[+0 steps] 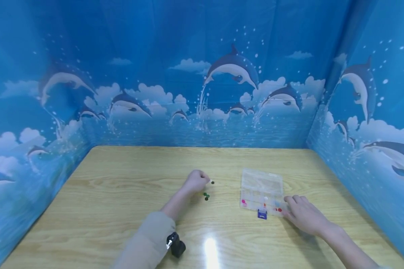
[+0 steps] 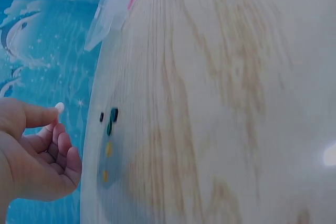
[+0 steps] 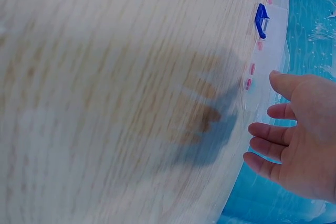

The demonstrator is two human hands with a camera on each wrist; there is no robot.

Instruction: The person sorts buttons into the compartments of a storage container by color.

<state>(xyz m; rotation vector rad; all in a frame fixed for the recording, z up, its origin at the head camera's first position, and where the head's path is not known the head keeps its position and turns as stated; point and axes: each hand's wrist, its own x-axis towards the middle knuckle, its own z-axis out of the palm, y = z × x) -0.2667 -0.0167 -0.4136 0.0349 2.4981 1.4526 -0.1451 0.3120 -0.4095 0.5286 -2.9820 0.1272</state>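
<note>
My left hand pinches a small white disc between thumb and forefinger, above the table left of the box; the other fingers curl loosely. Close by on the table lie several small green and dark discs, and a single dark one sits near the fingertips. A clear plastic compartment box lies with its lid laid back and a blue latch at its front. Pink and red pieces are inside. Beside the box's right end, my right hand has relaxed fingers with nothing in them.
The wood-grain table spreads around the box and discs. A blue dolphin-print curtain closes off the back and both sides. Two small yellow marks show by the discs in the left wrist view.
</note>
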